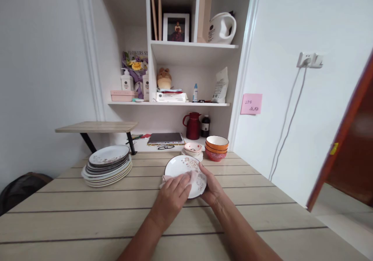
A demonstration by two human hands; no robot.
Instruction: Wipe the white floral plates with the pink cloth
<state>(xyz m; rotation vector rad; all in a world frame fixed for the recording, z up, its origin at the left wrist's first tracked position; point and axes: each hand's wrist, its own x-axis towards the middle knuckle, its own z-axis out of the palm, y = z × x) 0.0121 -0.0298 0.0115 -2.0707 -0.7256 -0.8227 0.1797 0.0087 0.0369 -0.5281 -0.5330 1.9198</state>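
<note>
A white plate (177, 164) with a dark rim and a brown floral print is tilted up a little above the table. My right hand (214, 187) grips its right edge, thumb on the face and fingers behind. Against the plate's face, my left hand (173, 195) presses a pale pink cloth (189, 177), its fingers bent over the fabric. Part of the cloth sticks out past the plate's left edge. The fingers of my right hand are mostly hidden under the plate.
A stack of plates (107, 167) stands at the left by a small raised wooden shelf (96, 127). Behind the held plate are small dishes (192, 148) and stacked bowls (217, 148). Farther back sit a laptop (166, 137), glasses (166, 147) and a red jug (192, 126).
</note>
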